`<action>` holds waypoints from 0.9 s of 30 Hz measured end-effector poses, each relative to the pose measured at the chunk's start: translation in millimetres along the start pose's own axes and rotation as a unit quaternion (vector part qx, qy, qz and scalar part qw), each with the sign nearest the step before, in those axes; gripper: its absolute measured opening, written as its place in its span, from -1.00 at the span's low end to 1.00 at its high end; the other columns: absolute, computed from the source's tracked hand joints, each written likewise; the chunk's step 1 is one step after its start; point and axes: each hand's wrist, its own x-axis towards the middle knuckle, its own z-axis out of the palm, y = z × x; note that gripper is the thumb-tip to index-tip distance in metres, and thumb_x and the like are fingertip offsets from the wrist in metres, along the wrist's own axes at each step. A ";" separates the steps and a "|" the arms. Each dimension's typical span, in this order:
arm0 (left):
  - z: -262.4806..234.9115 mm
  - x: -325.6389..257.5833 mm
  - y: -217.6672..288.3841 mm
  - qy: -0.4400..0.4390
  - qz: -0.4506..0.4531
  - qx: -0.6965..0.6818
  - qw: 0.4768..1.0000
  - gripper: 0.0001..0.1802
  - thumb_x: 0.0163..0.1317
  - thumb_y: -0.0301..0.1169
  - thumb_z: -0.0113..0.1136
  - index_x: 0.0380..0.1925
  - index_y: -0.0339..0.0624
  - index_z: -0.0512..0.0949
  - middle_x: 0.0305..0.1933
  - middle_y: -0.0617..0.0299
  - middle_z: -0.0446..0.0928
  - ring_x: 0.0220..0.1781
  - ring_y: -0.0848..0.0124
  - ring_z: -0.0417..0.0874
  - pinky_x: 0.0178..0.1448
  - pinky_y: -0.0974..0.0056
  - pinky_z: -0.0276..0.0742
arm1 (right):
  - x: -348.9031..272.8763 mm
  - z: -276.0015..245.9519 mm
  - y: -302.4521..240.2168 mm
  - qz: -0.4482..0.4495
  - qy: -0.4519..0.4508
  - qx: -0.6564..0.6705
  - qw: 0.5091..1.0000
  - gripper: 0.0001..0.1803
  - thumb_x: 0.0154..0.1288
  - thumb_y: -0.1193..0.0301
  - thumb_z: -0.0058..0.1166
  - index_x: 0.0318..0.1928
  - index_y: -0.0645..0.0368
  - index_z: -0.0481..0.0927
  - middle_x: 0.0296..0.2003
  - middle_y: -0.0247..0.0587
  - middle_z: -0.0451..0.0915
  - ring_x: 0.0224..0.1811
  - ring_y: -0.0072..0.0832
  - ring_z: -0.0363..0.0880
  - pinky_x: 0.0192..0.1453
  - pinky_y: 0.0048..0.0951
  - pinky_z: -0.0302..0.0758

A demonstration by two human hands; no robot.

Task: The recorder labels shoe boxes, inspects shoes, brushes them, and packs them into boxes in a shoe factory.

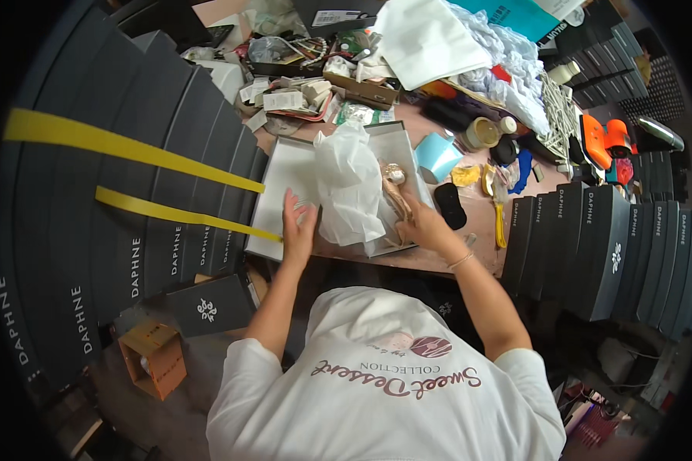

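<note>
A shallow shoebox (pixel 278 173) lies open on the table in front of me, with dark outer edges and a pale inside. Crumpled white tissue paper (pixel 347 180) fills its middle and stands up out of it. To the right of the paper lies a tan shoe (pixel 393 192) with a sparkly round ornament. My right hand (pixel 427 228) reaches over the box's near right edge, its fingers bent onto the shoe. At the box's left part, my left hand (pixel 298 227) has its fingers apart and holds nothing.
Tall stacks of dark shoeboxes (pixel 161 177) with yellow straps (pixel 138 154) rise on the left. More shoeboxes (pixel 592 246) stand at the right. Behind lie heaped papers (pixel 430 42), jars (pixel 482 132), a yellow-handled brush (pixel 500 215) and an orange tape dispenser (pixel 594 141).
</note>
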 end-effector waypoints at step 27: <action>83.4 -136.8 55.3 -0.214 0.055 0.070 0.973 -0.40 0.09 -0.52 0.29 0.18 -0.23 0.38 0.01 0.14 0.53 0.06 0.40 0.51 0.12 0.30 0.45 | -151.2 -103.3 -112.3 -0.202 -0.066 0.263 0.941 -0.79 0.26 0.42 0.10 -0.20 0.33 0.57 -0.39 0.08 0.60 -0.43 -0.04 0.56 -0.31 -0.28 0.48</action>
